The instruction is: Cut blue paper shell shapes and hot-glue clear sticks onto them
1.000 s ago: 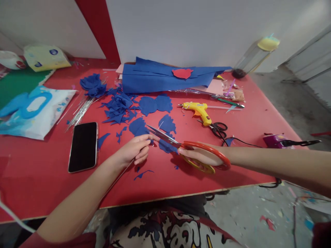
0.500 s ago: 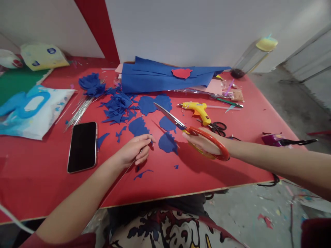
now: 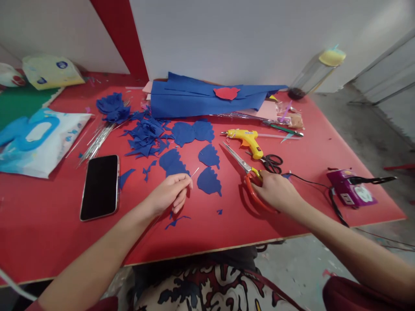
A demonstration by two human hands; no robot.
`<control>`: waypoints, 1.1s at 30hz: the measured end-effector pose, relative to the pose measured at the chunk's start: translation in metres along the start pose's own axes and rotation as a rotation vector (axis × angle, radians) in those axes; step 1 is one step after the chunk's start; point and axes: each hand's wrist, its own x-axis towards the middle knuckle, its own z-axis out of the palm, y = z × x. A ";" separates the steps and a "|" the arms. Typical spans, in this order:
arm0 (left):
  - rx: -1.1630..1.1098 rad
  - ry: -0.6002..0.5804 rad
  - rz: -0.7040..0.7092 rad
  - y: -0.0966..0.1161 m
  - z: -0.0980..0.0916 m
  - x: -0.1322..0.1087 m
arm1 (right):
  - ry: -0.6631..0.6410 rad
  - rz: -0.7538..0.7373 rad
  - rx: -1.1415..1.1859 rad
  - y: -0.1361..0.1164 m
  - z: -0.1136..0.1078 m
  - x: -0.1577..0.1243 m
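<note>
Between the closed fingers of my left hand is a thin wire; its tip sticks out past the fingertips and the rest runs back under my wrist. My right hand grips the scissors by their red and yellow handles, low over the table, with the blades nearly together and pointing away to the left. Several blue petal-shaped cutouts lie between my hands. Beyond my left hand is a heap of blue scraps, beside a blue flower-like bunch and a bundle of wires.
On the red table are a phone, a wipes packet, a yellow glue gun, small black scissors and a purple box with a cord. Folded blue sheets lie against the wall.
My right hand has moved down and to the right with the scissors, from above the cutouts to near the tabletop. The wire tip now shows beyond my left fingers.
</note>
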 end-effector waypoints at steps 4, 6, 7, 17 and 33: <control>0.047 0.020 0.007 -0.001 0.001 0.001 | 0.045 0.025 -0.091 -0.004 0.005 -0.007; 0.053 0.023 0.011 -0.001 0.001 0.001 | 0.038 0.020 -0.150 -0.008 0.000 -0.012; 0.055 0.022 0.014 -0.001 0.001 0.001 | 0.036 0.014 -0.178 -0.010 -0.004 -0.014; 0.085 0.020 0.020 0.000 0.003 -0.001 | 0.297 -0.570 0.008 -0.071 -0.040 0.037; 0.147 -0.025 0.052 -0.001 0.002 -0.006 | 0.263 -0.471 0.050 -0.146 -0.024 0.084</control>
